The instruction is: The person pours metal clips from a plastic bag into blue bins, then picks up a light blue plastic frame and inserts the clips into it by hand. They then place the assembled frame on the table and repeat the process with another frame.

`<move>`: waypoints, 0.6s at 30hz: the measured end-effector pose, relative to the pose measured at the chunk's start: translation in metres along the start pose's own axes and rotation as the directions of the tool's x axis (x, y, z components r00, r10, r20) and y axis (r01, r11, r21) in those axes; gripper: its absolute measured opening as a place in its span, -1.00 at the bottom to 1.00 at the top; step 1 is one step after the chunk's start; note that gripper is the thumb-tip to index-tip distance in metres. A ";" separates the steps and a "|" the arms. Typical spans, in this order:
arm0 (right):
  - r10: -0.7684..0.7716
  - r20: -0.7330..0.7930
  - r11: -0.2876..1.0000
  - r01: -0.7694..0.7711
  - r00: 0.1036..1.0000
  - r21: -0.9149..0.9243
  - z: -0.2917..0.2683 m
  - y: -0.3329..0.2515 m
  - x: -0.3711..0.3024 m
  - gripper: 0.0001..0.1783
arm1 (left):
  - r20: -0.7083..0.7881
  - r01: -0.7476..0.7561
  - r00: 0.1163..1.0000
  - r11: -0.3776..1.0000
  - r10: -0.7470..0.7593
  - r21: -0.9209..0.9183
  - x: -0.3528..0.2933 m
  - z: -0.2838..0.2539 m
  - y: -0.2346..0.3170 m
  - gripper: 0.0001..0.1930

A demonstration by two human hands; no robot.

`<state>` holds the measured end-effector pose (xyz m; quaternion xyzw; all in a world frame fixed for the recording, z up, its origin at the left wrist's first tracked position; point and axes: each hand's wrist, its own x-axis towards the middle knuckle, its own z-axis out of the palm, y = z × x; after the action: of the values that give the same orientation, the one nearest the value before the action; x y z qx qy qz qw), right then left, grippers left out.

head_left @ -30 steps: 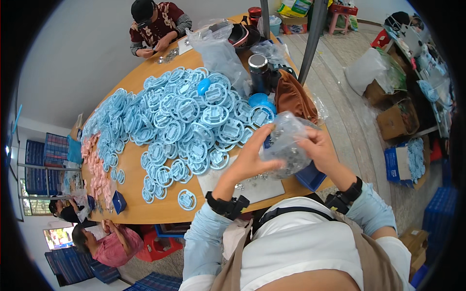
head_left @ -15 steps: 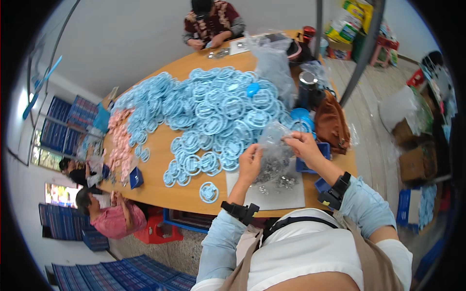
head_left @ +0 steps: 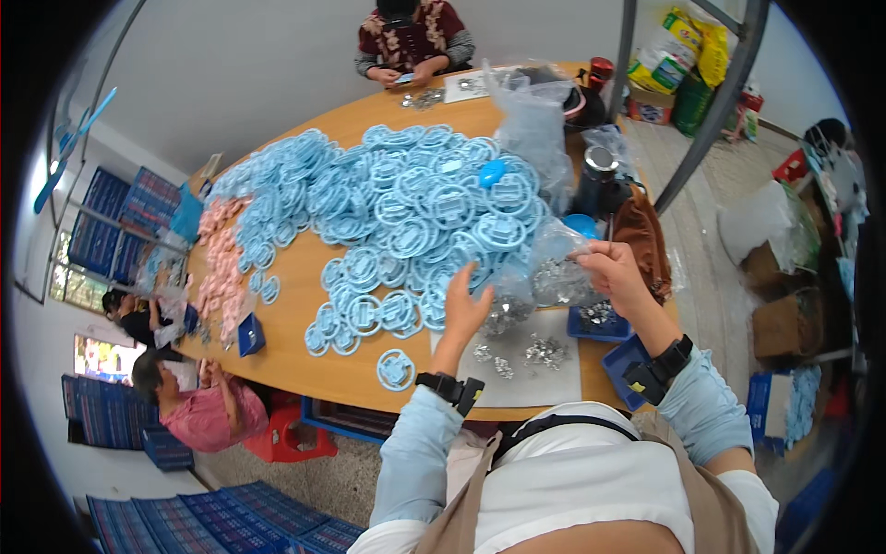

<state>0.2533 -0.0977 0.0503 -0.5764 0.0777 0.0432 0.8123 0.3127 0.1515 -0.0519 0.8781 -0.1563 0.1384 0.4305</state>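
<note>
My right hand [head_left: 613,275] pinches the edge of a clear plastic bag [head_left: 560,275] with shiny small metal parts inside. To its left sits a second clear bag [head_left: 506,312] of similar metal parts. Just beside that one is my left hand [head_left: 466,305], its thumb and fingers apart, holding nothing I can see; whether it touches the bag I cannot tell. Small piles of loose metal parts [head_left: 546,352] lie on a white sheet [head_left: 526,388] between my forearms. Close to my right wrist stand a blue bin [head_left: 595,323] with metal parts in it and another blue bin [head_left: 628,369].
A large heap of light blue round plastic pieces [head_left: 415,208] covers the table's middle, with pink pieces [head_left: 221,263] to its left. A dark thermos [head_left: 595,180] and brown bag [head_left: 643,245] stand at right. Co-workers sit across [head_left: 415,42] and at left [head_left: 208,406].
My right hand has moved right with its bag, away from the other bag. The left hand has opened and come slightly left. More loose metal parts and the bin's contents now show.
</note>
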 end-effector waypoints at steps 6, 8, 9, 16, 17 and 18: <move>0.065 0.029 0.995 -0.066 0.998 0.073 -0.011 -0.003 -0.007 -0.81 | -0.060 -0.317 0.948 0.943 0.313 -0.105 0.013 -0.024 0.084 -0.66; 0.088 0.064 0.992 -0.093 0.994 0.084 -0.011 -0.006 -0.011 -0.80 | 0.034 -0.356 0.930 0.919 0.366 -0.168 0.015 -0.021 0.105 -0.66; 0.087 0.057 0.992 -0.091 0.995 0.085 -0.009 -0.009 -0.013 -0.80 | 0.038 -0.358 0.929 0.918 0.369 -0.173 0.018 -0.017 0.112 -0.66; 0.091 0.102 0.988 -0.102 0.991 0.117 -0.013 -0.012 -0.020 -0.89 | 0.260 -0.470 0.818 0.857 0.513 -0.212 0.029 0.000 0.139 -0.68; 0.097 0.101 0.986 -0.109 0.990 0.124 -0.013 -0.014 -0.022 -0.90 | 0.226 -0.503 0.801 0.828 0.554 -0.246 0.029 0.002 0.141 -0.70; 0.096 0.098 0.986 -0.108 0.991 0.128 -0.012 -0.017 -0.024 -0.90 | 0.231 -0.504 0.799 0.828 0.556 -0.247 0.026 0.003 0.143 -0.70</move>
<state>0.2313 -0.1140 0.0662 -0.5135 0.0726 0.1059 0.8484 0.2806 0.0622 0.0579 0.7685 -0.4698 0.1079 0.4207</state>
